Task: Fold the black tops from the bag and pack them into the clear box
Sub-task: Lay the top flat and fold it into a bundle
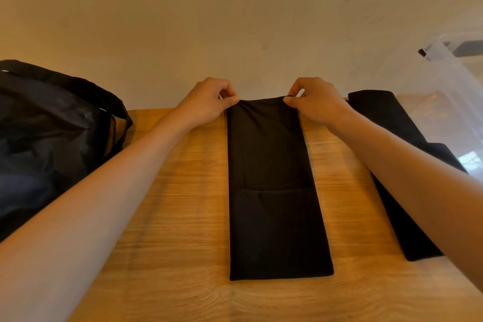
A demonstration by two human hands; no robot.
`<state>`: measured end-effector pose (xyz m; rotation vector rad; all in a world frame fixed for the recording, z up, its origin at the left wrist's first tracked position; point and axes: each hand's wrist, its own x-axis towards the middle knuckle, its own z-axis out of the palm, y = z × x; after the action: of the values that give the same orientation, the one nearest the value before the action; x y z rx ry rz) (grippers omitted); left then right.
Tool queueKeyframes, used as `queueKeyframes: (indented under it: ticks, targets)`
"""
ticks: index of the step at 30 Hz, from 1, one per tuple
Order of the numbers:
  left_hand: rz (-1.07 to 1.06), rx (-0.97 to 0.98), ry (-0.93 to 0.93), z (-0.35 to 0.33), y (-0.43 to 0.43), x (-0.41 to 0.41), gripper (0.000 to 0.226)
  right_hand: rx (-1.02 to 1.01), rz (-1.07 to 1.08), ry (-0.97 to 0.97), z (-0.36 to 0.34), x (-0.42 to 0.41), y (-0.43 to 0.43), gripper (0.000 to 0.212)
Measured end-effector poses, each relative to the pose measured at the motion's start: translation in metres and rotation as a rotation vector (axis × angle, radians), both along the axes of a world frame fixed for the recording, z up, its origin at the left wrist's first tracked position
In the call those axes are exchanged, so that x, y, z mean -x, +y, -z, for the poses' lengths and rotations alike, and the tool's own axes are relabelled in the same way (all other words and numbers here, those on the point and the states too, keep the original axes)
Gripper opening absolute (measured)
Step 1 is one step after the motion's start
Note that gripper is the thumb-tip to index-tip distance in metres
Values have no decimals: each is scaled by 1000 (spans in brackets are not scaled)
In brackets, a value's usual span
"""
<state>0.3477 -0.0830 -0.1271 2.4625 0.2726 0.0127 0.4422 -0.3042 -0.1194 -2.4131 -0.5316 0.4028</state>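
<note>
Top flat on table, far corners pinched, left hand, right hand

Both hands on folded black top

No text, label, brand mark, number or sign legible anywhere in the head view. Checked surfaces: black top laid out on the worktop, second black top to its right, bag at left, clear box at far right. All plain, nothing to read. Small dark clip on the box rim is too small to tell whether it bears any marking.
</note>
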Motion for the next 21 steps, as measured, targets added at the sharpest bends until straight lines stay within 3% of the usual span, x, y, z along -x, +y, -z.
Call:
queueKeyframes:
  ticks: [3,7,9,16,21]
  targets:
    - [-55,-88,-28,-3,-6,4,15,82,-15,-37,-6,2,0,29]
    - [-175,-134,13,-6,-20,14,47,226,-26,-25,-10,2,0,61]
    - [-191,-151,80,-6,-26,16,59,253,-15,-7,-8,1,1,60]
    - [-325,163,93,-9,-29,14,27,138,62,-6,-1,2,1,40]
    - [-289,312,58,-17,-27,16,11,146,65,-64,-1,3,-3,30]
